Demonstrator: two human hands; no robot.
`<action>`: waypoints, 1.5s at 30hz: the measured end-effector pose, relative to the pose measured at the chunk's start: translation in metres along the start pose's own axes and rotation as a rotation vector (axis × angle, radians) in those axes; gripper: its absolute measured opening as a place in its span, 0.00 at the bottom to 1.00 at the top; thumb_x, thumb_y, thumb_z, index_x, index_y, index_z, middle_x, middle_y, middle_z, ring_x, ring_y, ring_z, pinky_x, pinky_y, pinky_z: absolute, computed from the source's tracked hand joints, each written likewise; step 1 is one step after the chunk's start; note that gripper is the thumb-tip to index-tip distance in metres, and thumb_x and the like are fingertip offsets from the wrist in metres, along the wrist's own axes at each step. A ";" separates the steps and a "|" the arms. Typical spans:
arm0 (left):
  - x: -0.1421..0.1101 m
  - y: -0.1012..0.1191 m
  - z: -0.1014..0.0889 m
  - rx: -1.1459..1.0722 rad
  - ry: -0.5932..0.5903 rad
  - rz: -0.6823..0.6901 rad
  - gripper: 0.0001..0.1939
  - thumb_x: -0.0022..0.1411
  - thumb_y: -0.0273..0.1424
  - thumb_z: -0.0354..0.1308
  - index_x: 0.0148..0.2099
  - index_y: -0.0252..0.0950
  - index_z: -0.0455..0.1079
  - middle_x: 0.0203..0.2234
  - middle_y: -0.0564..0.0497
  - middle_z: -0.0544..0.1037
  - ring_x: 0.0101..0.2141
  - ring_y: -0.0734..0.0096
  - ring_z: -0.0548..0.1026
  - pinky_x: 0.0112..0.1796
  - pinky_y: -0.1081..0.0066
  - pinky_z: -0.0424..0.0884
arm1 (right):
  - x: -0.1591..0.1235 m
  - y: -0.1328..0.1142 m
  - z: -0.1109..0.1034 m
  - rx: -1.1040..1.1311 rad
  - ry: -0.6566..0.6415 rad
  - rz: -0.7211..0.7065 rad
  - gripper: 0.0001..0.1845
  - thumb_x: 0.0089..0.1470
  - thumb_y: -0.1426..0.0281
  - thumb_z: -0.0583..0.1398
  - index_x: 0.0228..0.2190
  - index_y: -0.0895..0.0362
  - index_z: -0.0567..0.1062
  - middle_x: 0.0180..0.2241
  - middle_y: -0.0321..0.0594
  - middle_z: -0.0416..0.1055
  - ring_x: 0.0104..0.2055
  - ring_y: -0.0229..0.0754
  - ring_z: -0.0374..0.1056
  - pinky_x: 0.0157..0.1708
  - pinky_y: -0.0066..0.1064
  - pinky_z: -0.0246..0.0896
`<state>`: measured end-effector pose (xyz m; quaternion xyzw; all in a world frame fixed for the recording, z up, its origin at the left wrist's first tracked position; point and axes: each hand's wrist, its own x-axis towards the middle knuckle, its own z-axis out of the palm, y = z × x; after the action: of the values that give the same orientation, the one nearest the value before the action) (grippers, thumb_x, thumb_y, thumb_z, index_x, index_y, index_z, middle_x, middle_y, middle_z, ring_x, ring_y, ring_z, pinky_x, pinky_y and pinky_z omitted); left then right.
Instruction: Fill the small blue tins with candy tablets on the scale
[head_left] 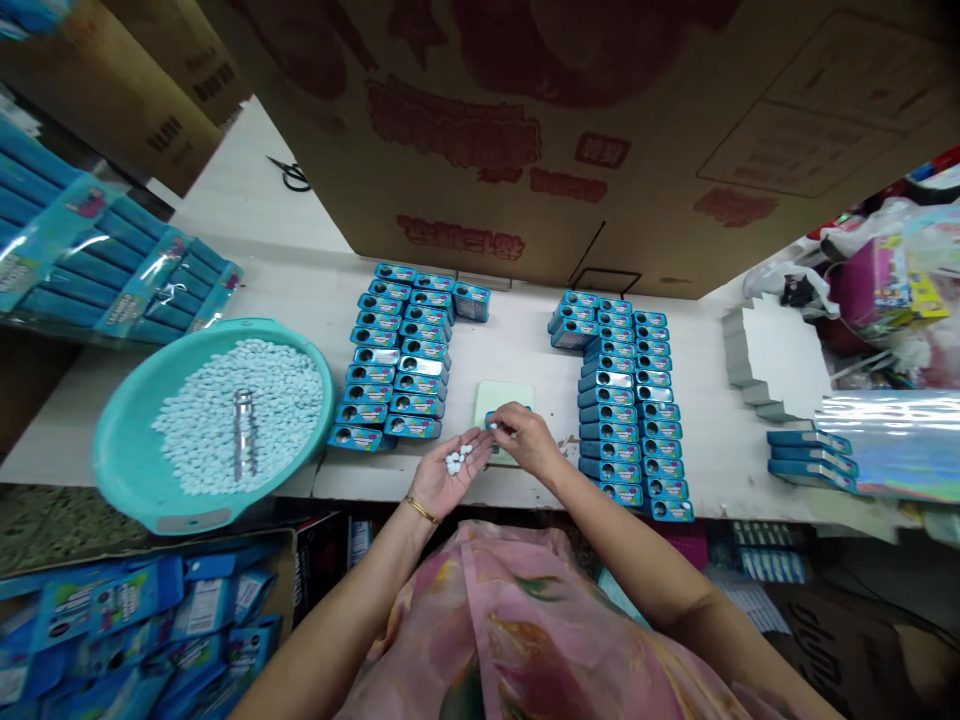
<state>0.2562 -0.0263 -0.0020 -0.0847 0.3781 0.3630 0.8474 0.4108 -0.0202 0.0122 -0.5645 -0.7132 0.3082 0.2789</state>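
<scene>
Wears pink flower-printed clothing nearest the camera, facing a huge, red-printed cardboard carton at the far side of a white table. Has at lower left a heap of blue packets and, at far left, a plastic-wrapped bundle of blue boxes. Works beside a turquoise basin at the table's left, spread with small pale blue pieces and topped by a shiny metal cylinder. Reaches between two blocks of upright blue tins, the left block near the basin, the right block just beyond the right forearm, many with a dark round opening on top. Holds the left hand palm up, fingers spread and slightly cupped; pinches with the right hand, thumb and fingertips together, just beside the left fingertips and over a pale green pad. Has black-handled scissors lying left of the carton. Hides most of one blue tin at the pad beneath the right hand; impossible to tell whether touching it. Wears a gold-coloured bracelet on the left wrist. Carries several pale pieces on the left palm, with another showing at the right fingertips.
</scene>
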 end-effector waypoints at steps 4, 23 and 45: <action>-0.003 0.003 -0.003 -0.014 0.050 0.028 0.13 0.54 0.22 0.46 0.40 0.23 0.66 0.38 0.35 0.72 0.45 0.59 0.66 0.43 0.65 0.67 | 0.005 0.009 -0.001 -0.066 0.002 0.047 0.11 0.46 0.79 0.53 0.32 0.58 0.71 0.32 0.39 0.68 0.35 0.35 0.63 0.37 0.26 0.58; -0.032 0.000 -0.059 -0.161 0.109 -0.028 0.17 0.57 0.23 0.43 0.47 0.29 0.65 0.39 0.40 0.73 0.45 0.61 0.67 0.42 0.63 0.68 | -0.040 0.019 -0.026 -0.199 0.304 0.070 0.12 0.53 0.74 0.48 0.35 0.56 0.70 0.32 0.40 0.68 0.37 0.39 0.62 0.39 0.33 0.58; -0.030 0.004 -0.057 -0.138 0.154 0.013 0.15 0.56 0.23 0.44 0.44 0.28 0.66 0.38 0.39 0.73 0.43 0.62 0.69 0.41 0.64 0.68 | -0.016 0.014 -0.010 -0.543 -0.069 0.040 0.13 0.53 0.73 0.49 0.38 0.55 0.71 0.34 0.42 0.65 0.36 0.43 0.55 0.35 0.34 0.51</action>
<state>0.2067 -0.0641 -0.0204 -0.1679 0.4167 0.3859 0.8058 0.4304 -0.0325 0.0067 -0.6216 -0.7675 0.1303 0.0867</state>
